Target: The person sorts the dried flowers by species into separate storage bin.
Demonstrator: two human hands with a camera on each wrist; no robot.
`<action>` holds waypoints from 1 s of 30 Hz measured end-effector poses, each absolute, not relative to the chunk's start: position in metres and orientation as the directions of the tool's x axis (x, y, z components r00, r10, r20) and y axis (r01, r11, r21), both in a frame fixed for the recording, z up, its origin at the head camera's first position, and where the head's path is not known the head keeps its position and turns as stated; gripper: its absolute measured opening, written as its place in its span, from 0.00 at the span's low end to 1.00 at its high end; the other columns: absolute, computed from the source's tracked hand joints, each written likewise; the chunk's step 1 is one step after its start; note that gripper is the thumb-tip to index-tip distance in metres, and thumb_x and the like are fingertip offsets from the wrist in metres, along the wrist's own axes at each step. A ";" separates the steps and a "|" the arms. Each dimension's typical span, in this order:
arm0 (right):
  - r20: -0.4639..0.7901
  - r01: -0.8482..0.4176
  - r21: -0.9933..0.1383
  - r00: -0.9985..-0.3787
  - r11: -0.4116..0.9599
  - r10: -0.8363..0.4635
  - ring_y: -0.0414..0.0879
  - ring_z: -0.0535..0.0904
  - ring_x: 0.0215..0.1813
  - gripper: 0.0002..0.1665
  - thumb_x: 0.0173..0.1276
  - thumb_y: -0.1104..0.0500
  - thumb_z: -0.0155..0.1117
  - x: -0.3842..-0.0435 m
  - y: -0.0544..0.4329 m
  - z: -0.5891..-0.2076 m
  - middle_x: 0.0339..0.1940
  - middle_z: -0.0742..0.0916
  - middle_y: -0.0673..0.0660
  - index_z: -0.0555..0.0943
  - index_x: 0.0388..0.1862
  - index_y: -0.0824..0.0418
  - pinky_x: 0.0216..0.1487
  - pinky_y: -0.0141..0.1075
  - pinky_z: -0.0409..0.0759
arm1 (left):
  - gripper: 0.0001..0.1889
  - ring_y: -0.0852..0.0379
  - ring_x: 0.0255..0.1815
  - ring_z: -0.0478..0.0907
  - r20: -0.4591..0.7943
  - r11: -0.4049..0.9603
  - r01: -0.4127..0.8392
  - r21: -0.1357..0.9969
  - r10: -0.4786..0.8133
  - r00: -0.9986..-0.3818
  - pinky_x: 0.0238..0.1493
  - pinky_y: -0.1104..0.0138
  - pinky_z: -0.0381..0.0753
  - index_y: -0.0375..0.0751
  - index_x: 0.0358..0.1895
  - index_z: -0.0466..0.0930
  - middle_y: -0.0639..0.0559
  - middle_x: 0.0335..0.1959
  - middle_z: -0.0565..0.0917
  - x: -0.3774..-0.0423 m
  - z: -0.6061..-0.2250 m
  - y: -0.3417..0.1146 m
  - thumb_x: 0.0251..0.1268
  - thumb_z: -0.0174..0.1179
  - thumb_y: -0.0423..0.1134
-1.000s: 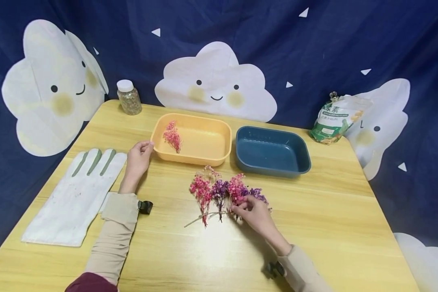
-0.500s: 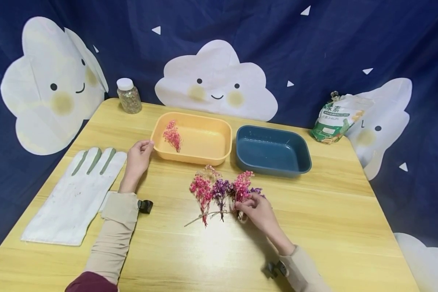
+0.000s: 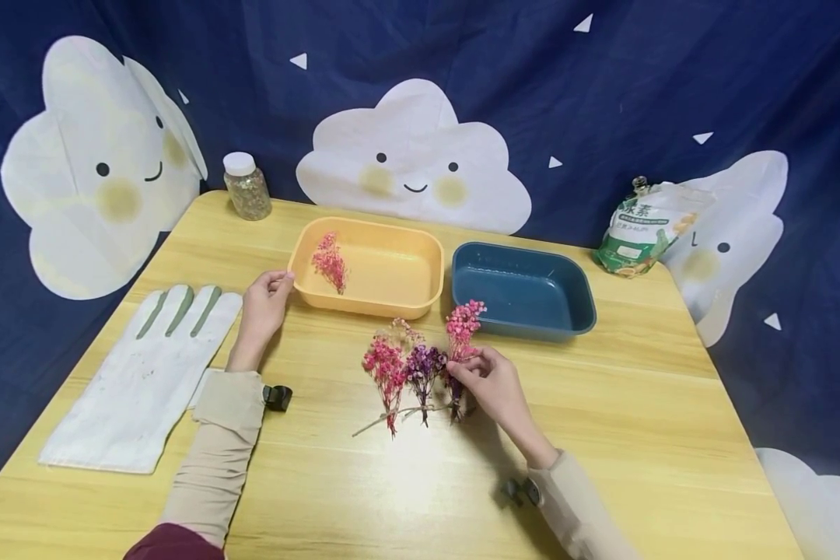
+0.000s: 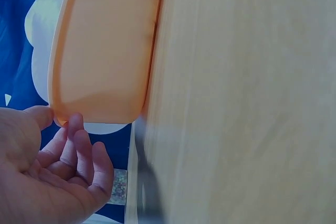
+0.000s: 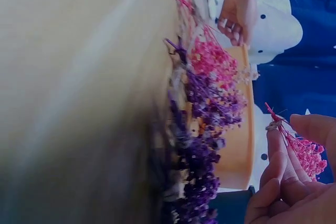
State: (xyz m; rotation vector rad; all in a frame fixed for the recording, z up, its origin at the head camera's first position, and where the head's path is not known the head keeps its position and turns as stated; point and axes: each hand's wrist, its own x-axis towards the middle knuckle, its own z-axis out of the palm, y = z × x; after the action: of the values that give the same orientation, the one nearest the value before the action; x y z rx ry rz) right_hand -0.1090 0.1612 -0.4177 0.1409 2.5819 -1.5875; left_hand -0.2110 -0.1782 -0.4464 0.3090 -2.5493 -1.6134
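My right hand (image 3: 493, 385) pinches a small bunch of pink dried flowers (image 3: 464, 320) above the table. In the right wrist view its tied stems (image 5: 274, 124) show between thumb and fingers. Below lie another pink bunch (image 3: 386, 364) and a purple bunch (image 3: 424, 365); more purple flowers (image 5: 197, 174) are near the hand, partly hidden in the head view. My left hand (image 3: 264, 307) grips the left end of the yellow tub (image 3: 365, 306), thumb and fingertips at its rim. One pink bunch (image 3: 330, 263) lies inside that tub.
A dark blue tub (image 3: 525, 323) stands right of the yellow one. A white glove (image 3: 133, 389) lies at the left. At the back are a jar with a white lid (image 3: 249, 190) and a green-and-white bag (image 3: 633, 233). A blue curtain (image 3: 588, 93) hangs behind.
My right hand has lifted a pink bunch away from the purple flowers, up toward the blue tub. My left hand stays on the yellow tub.
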 end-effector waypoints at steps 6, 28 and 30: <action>-0.056 0.047 -0.883 -0.998 0.466 -0.005 0.41 0.74 0.27 0.15 0.58 0.59 0.71 -0.131 0.152 -0.405 0.28 0.86 0.56 0.79 0.41 0.65 0.29 0.28 0.72 | 0.28 0.42 0.53 0.73 -0.010 0.417 -0.109 0.902 -0.233 -0.972 0.57 0.55 0.70 0.28 0.62 0.69 0.32 0.52 0.77 -0.211 -0.445 -0.180 0.74 0.45 0.51; -0.055 -0.034 -0.823 -0.989 0.568 -0.138 0.48 0.80 0.31 0.16 0.62 0.52 0.68 -0.221 0.081 -0.389 0.31 0.87 0.57 0.80 0.43 0.61 0.30 0.32 0.73 | 0.26 0.41 0.53 0.73 -0.019 0.409 -0.111 0.906 -0.222 -0.975 0.57 0.53 0.71 0.28 0.60 0.69 0.33 0.53 0.77 -0.210 -0.447 -0.180 0.75 0.46 0.49; -0.063 -0.031 -0.825 -0.987 0.565 -0.147 0.47 0.80 0.30 0.16 0.62 0.52 0.68 -0.227 0.074 -0.390 0.31 0.86 0.58 0.80 0.42 0.62 0.29 0.31 0.73 | 0.26 0.41 0.53 0.73 -0.017 0.412 -0.110 0.904 -0.224 -0.974 0.57 0.53 0.71 0.28 0.60 0.70 0.33 0.52 0.77 -0.210 -0.447 -0.180 0.74 0.46 0.49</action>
State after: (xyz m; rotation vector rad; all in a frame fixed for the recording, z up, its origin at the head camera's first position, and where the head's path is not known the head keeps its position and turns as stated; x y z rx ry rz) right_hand -0.2267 0.0744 -0.3896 -0.1525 2.6670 -1.4020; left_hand -0.2096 -0.1804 -0.4474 0.3031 -2.5483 -1.6197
